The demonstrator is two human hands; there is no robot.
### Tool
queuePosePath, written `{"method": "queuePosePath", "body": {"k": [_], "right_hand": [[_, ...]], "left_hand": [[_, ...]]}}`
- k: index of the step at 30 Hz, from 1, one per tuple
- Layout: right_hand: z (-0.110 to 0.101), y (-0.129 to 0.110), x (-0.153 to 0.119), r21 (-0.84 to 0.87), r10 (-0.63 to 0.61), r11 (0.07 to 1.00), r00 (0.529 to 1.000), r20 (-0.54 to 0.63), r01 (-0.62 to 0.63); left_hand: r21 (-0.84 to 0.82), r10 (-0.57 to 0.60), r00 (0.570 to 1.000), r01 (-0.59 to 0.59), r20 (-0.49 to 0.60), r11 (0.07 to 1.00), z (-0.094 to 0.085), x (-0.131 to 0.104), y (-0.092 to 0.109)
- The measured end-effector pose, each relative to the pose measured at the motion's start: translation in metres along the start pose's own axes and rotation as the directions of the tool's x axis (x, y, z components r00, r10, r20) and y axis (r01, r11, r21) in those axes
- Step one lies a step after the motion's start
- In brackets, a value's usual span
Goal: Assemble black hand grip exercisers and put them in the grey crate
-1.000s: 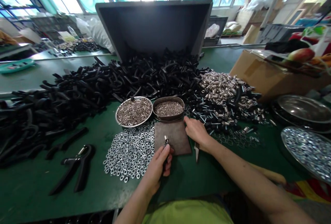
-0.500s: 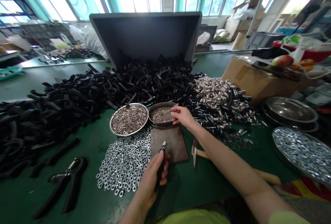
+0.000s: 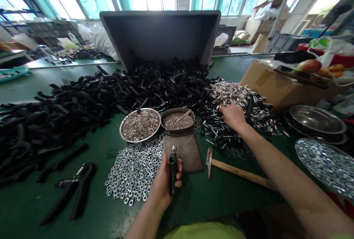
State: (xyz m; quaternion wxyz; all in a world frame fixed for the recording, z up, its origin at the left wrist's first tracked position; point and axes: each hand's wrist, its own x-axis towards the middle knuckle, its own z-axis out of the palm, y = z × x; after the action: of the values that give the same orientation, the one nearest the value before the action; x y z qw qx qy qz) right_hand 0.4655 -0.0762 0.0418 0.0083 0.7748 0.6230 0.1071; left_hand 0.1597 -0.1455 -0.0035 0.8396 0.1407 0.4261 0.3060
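Note:
My left hand (image 3: 166, 180) is wrapped round a black handle (image 3: 173, 171), held upright with a metal piece at its top, by the front edge of a flat metal plate (image 3: 188, 152). My right hand (image 3: 233, 116) reaches into the near side of a pile of silvery cylinders (image 3: 249, 93); its fingertips point down among them, and what they hold, if anything, is hidden. Left of it stand an oval tin of tiny metal bits (image 3: 178, 121) and a round dish of metal pins (image 3: 140, 125). Many metal rings (image 3: 132, 172) lie before the dish.
A hammer (image 3: 240, 172) lies under my right forearm. An assembled black grip (image 3: 73, 191) rests at left. Black handles (image 3: 155, 84) spill from a grey bin (image 3: 166, 36). At right are a cardboard box (image 3: 271, 88) and a dish of rings (image 3: 326, 165).
My right hand has moved from the oval tin rightward to the silvery cylinders. The handle in my left hand has turned more upright, and its metal end shows a round opening.

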Motion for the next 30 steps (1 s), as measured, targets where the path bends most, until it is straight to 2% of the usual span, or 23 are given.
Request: {"method": "queuePosePath", "body": {"k": [3,5,6,9,10,12,15,18,19,22,24,25,28,30], "right_hand": [[-0.012,-0.008,-0.006,0.064,-0.029,0.997,0.996,-0.089,0.034],[-0.021,-0.022,-0.02,0.269,-0.073,0.955,0.979,-0.192,0.124],[-0.026,-0.033,-0.031,0.404,-0.1,0.895,0.967,-0.233,0.19],[-0.037,-0.072,-0.07,0.73,-0.193,0.593,0.94,-0.281,0.34],[-0.039,-0.084,-0.083,0.779,-0.221,0.506,0.929,-0.297,0.369],[-0.04,-0.106,-0.105,0.799,-0.284,0.419,0.898,-0.336,0.432],[-0.036,-0.126,-0.124,0.727,-0.34,0.422,0.838,-0.426,0.541],[-0.031,-0.136,-0.129,0.622,-0.359,0.449,0.767,-0.532,0.642],[-0.029,-0.14,-0.13,0.601,-0.349,0.462,0.757,-0.553,0.652],[-0.027,-0.15,-0.13,0.62,-0.272,0.502,0.791,-0.548,0.602],[-0.025,-0.156,-0.129,0.669,-0.231,0.492,0.825,-0.516,0.557],[-0.024,-0.158,-0.129,0.683,-0.23,0.474,0.827,-0.514,0.556],[-0.022,-0.161,-0.13,0.663,-0.278,0.418,0.782,-0.557,0.621],[-0.022,-0.16,-0.131,0.622,-0.308,0.442,0.76,-0.572,0.647]], "left_hand": [[-0.139,-0.018,1.0,0.018,-0.003,0.99,-0.001,0.003,0.005],[-0.246,-0.015,0.999,0.026,0.05,0.969,-0.001,0.005,0.007],[-0.287,-0.006,0.997,0.027,0.074,0.957,-0.001,0.006,0.007],[-0.337,0.002,0.996,0.03,0.094,0.941,0.002,0.008,0.006],[-0.338,0.004,0.996,0.027,0.092,0.941,0.003,0.008,0.005],[-0.337,0.013,0.996,0.016,0.085,0.941,0.006,0.009,0.003],[-0.335,0.056,0.995,-0.027,0.077,0.942,0.008,0.008,0.0],[-0.318,0.121,0.989,-0.089,0.08,0.944,0.01,0.007,-0.003],[-0.31,0.147,0.987,-0.118,0.071,0.943,0.01,0.007,-0.005],[-0.277,0.234,0.972,-0.22,0.016,0.935,0.011,0.005,-0.006],[-0.263,0.255,0.967,-0.247,-0.004,0.933,0.011,0.004,-0.006],[-0.263,0.253,0.967,-0.246,-0.008,0.933,0.011,0.003,-0.005],[-0.269,0.273,0.962,-0.271,-0.03,0.924,0.012,0.0,-0.005],[-0.25,0.329,0.941,-0.337,-0.072,0.908,0.013,0.0,-0.006]]}}
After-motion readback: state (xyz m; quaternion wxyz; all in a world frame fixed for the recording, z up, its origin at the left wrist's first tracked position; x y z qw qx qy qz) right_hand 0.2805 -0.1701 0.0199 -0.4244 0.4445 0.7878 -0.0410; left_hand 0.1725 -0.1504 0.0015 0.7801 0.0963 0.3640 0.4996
